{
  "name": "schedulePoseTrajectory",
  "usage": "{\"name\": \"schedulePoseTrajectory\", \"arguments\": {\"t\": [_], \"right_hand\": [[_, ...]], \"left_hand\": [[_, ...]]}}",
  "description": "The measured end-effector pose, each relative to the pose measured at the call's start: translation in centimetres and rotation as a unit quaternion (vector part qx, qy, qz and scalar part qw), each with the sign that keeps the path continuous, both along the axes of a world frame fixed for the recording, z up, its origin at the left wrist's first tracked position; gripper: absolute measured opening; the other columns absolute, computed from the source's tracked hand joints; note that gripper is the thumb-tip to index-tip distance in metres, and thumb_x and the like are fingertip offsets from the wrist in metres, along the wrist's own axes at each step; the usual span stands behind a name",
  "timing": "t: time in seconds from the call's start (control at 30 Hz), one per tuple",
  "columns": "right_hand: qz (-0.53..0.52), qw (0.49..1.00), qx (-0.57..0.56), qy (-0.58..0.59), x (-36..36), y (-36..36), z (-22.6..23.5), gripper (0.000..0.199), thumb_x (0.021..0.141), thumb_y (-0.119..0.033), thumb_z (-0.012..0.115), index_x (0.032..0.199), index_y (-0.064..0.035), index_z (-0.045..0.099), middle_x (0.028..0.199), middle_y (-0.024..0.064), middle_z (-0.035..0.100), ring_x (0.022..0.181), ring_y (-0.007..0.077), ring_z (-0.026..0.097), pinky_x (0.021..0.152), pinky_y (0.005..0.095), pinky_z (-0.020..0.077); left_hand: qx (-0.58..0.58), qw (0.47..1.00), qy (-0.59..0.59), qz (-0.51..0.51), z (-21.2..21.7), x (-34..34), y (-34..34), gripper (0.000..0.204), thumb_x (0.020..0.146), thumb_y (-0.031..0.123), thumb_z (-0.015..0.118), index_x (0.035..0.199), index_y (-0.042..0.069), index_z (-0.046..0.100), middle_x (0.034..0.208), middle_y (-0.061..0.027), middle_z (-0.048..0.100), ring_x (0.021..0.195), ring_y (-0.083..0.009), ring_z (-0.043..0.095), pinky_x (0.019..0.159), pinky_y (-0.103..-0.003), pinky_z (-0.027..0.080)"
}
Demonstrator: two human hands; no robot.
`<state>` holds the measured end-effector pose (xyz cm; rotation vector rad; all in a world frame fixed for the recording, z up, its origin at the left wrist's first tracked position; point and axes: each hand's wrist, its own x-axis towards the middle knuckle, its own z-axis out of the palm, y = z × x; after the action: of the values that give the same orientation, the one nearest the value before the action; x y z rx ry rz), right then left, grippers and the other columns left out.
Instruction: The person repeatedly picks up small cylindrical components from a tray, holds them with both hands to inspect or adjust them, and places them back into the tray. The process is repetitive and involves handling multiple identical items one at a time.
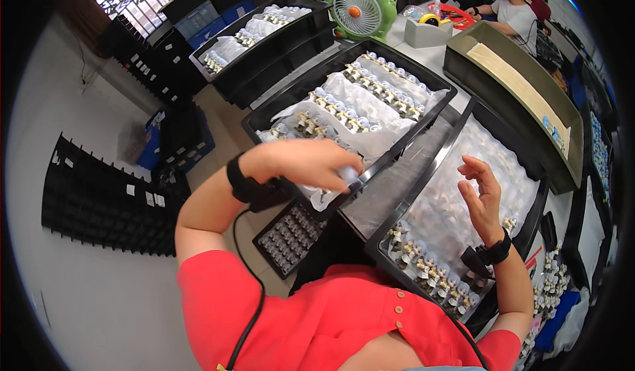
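My left hand (317, 164) is over the near corner of the middle black tray (423, 127). Its fingers close on a small pale blue-grey figurine (348, 173), blurred and mostly covered by the hand. In that tray, rows of small blue, white and yellow figurines (340, 111) alternate with crumpled white sheets (357, 96). My right hand (483, 195) hovers over the right black tray (456, 129), thumb and curved fingers apart, with nothing in them. A white sheet (489, 152) covers most of this tray. Uncovered figurines (433, 275) stand in rows along its near end.
Another filled black tray (278, 53) is stacked at the far left. A green fan (360, 8) stands behind the middle tray. An olive bin (516, 73) is at the right. Below, a figurine tray (291, 235) rests near the floor. A co-worker (516, 13) sits beyond.
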<state>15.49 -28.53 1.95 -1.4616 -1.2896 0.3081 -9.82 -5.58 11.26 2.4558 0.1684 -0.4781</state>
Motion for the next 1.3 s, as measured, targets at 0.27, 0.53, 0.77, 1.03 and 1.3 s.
{"name": "schedulePoseTrajectory", "arguments": {"t": [0.27, 0.53, 0.77, 1.03, 1.3], "right_hand": [[-0.035, 0.998, -0.004, -0.049, -0.5, 0.4, -0.3, 0.031, 0.082, -0.003, 0.064, 0.113, -0.0029, 0.06, 0.091, 0.005, 0.063, 0.081, 0.0132, 0.057, 0.076, 0.0267, 0.0452], [-0.065, 0.994, -0.012, -0.082, 0.0, 0.1, -1.0, 0.028, 0.081, 0.001, 0.064, 0.109, -0.0037, 0.062, 0.087, 0.0046, 0.064, 0.078, 0.0123, 0.057, 0.074, 0.0263, 0.0459], [-0.05, 0.993, -0.006, -0.109, -0.1, 0.3, -0.4, 0.024, 0.081, 0.002, 0.064, 0.104, -0.0025, 0.063, 0.083, 0.0056, 0.063, 0.076, 0.0134, 0.058, 0.072, 0.0258, 0.0458], [-0.037, 0.993, -0.007, -0.112, -0.3, 0.4, -0.1, 0.019, 0.08, 0.002, 0.065, 0.098, -0.0016, 0.065, 0.081, 0.006, 0.063, 0.075, 0.0141, 0.059, 0.071, 0.0258, 0.0458], [-0.025, 0.993, -0.014, -0.112, -0.3, 0.1, 0.0, 0.017, 0.079, 0.002, 0.065, 0.096, -0.0017, 0.066, 0.082, 0.0058, 0.064, 0.075, 0.0146, 0.059, 0.07, 0.0259, 0.0464]], "left_hand": [[0.17, 0.933, 0.192, 0.252, -5.7, -2.5, 13.2, 0.055, 0.074, 0.017, 0.066, 0.128, 0.01, 0.053, 0.103, -0.0183, 0.065, 0.091, -0.0286, 0.063, 0.082, -0.035, 0.049], [0.272, 0.917, 0.0, 0.293, -10.8, 0.3, 18.4, 0.048, 0.069, 0.022, 0.074, 0.112, 0.004, 0.061, 0.11, -0.0186, 0.063, 0.099, -0.0341, 0.06, 0.087, -0.037, 0.048], [0.26, 0.924, -0.052, 0.274, -10.4, -0.4, 18.4, 0.042, 0.069, 0.022, 0.075, 0.104, 0.003, 0.064, 0.1, -0.0189, 0.066, 0.095, -0.0349, 0.062, 0.084, -0.037, 0.049], [0.22, 0.898, -0.121, 0.361, -10.6, -0.4, 18.2, 0.036, 0.066, 0.014, 0.077, 0.099, 0.002, 0.067, 0.092, -0.0171, 0.068, 0.08, -0.0277, 0.064, 0.076, -0.035, 0.051], [0.373, 0.904, 0.064, 0.2, -10.7, -0.3, 18.3, 0.027, 0.077, 0.029, 0.066, 0.086, 0.004, 0.071, 0.085, -0.0166, 0.069, 0.08, -0.0325, 0.067, 0.074, -0.039, 0.053]]}}
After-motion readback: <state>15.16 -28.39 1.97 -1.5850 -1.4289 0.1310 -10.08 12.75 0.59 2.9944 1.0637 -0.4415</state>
